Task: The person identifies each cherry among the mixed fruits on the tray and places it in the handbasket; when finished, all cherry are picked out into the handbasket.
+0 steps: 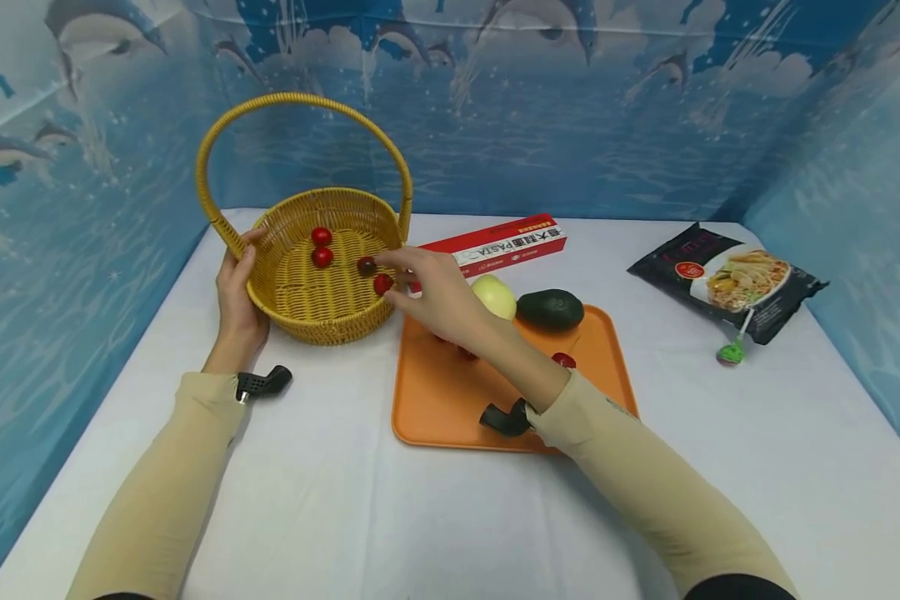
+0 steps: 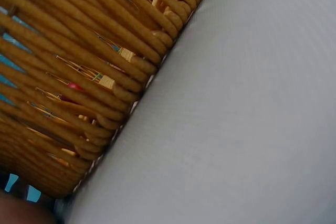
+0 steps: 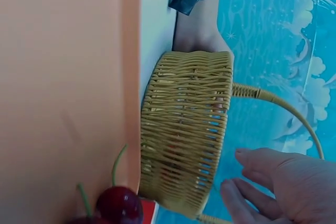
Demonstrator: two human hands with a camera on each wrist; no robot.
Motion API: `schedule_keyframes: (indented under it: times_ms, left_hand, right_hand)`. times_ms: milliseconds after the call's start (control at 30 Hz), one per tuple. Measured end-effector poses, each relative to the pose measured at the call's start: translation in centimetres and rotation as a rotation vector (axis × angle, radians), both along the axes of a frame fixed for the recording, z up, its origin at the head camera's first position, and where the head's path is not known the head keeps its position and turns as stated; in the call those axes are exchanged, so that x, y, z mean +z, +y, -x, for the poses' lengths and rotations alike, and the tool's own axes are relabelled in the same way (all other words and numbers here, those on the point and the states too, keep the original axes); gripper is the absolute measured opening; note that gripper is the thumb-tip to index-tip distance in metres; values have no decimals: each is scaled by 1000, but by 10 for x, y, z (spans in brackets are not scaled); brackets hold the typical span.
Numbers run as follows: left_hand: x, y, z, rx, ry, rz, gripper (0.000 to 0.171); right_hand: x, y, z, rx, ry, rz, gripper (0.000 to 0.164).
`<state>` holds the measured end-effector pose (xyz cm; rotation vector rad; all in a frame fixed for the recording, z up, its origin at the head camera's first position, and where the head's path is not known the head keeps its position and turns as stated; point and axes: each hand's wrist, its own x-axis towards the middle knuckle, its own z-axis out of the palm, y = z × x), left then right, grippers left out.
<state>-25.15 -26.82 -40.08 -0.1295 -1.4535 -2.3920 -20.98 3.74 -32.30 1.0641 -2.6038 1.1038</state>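
Observation:
My left hand grips the left side of a yellow woven basket, by the foot of its tall arched handle. Several red cherries lie on the basket's floor. Over the basket's right rim reaches my right hand, palm down, its fingertips above two of the cherries. In the right wrist view the thumb and fingers of this hand stand apart, with nothing between them. The left wrist view shows the basket's wicker wall close up, with a bit of red through the gaps.
An orange tray under my right forearm bears an avocado, a pale green round fruit and stemmed cherries. Behind it lies a red pasta box. At the right are a black noodle packet and a green lollipop.

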Motion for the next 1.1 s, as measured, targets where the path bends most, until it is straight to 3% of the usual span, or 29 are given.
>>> schedule_keyframes:
  times_ms: [267, 500, 833, 1100]
  left_hand:
    - [2, 2, -2, 0, -4, -3, 37]
    - [0, 2, -2, -4, 8, -4, 38]
    - [2, 1, -2, 1, -3, -11, 36]
    - [0, 2, -2, -9, -5, -11, 36]
  right_hand:
    - [12, 31, -19, -44, 86, -2, 41]
    - [22, 67, -36, -95, 65, -25, 40]
    - [19, 118, -56, -120, 49, 4, 38]
    - [12, 155, -74, -185, 77, -95, 38]
